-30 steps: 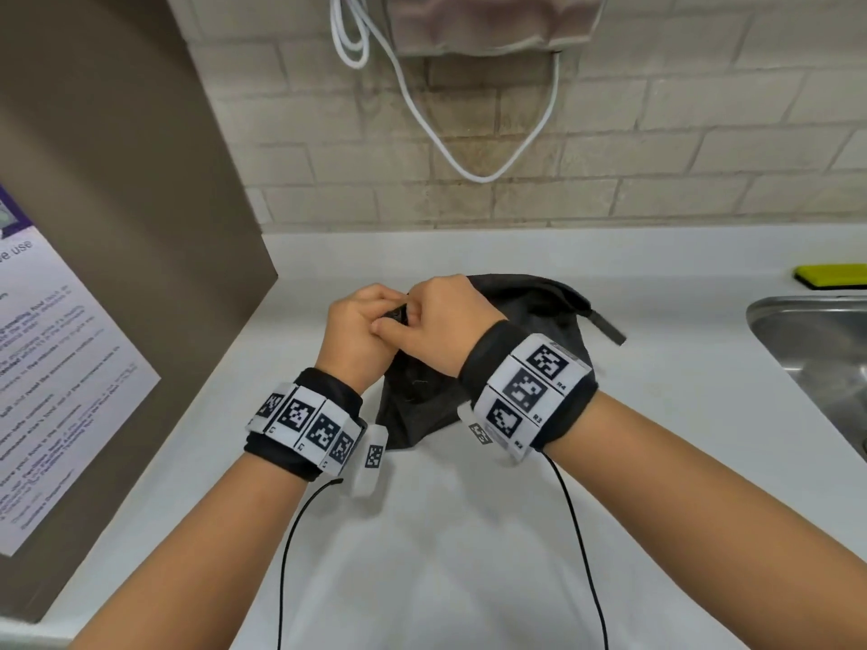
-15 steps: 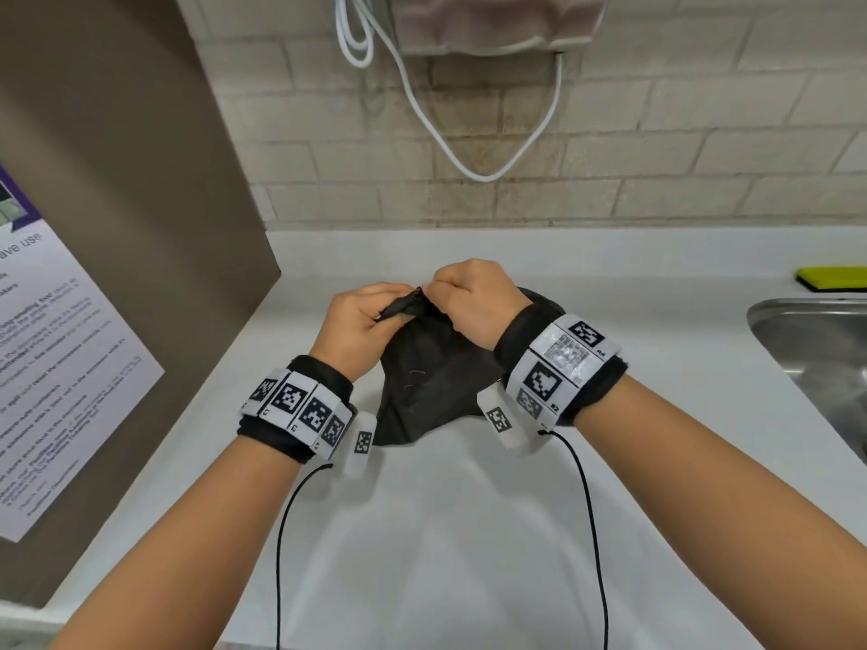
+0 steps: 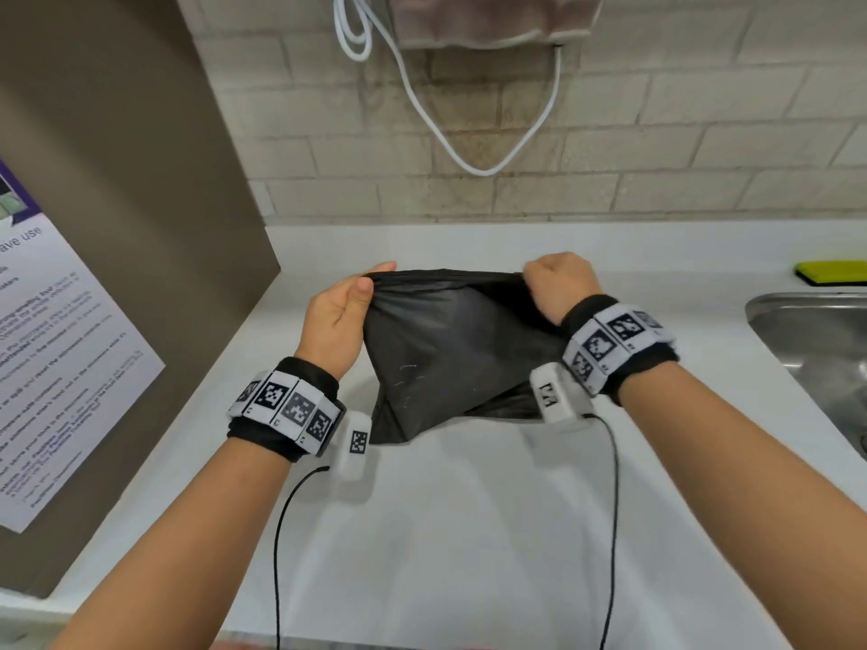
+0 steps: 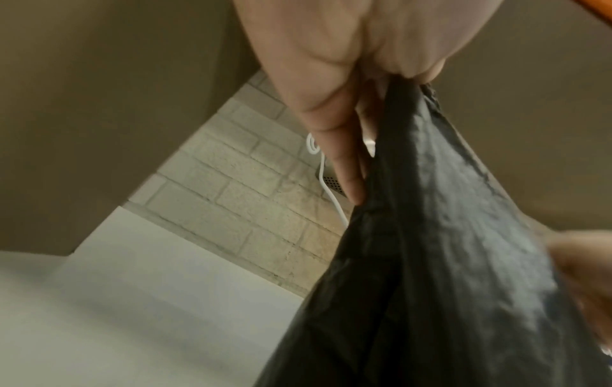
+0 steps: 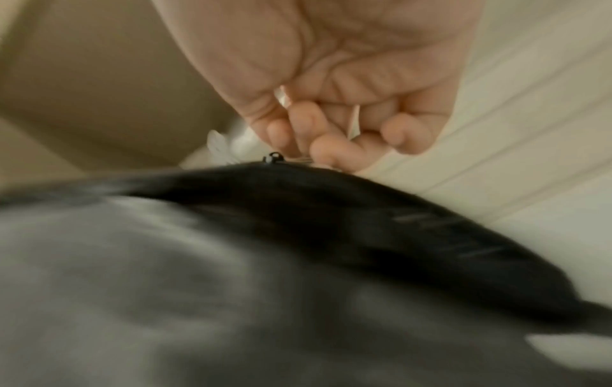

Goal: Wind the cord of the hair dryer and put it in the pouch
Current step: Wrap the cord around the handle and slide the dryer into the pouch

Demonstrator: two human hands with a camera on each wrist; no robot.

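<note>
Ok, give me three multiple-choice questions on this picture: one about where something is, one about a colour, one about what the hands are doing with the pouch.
1. Where is the sink?
A. On the person's right
B. On the person's left
C. Behind the pouch

2. What colour is the pouch?
A. White
B. Black
C. Yellow

3. How is the pouch held?
A. Lying flat, untouched
B. By one hand only
C. Top edge stretched between left hand and right hand

Answers:
1 A, steel basin at the right edge.
2 B, dark fabric in every view.
3 C, each hand grips one end.
</note>
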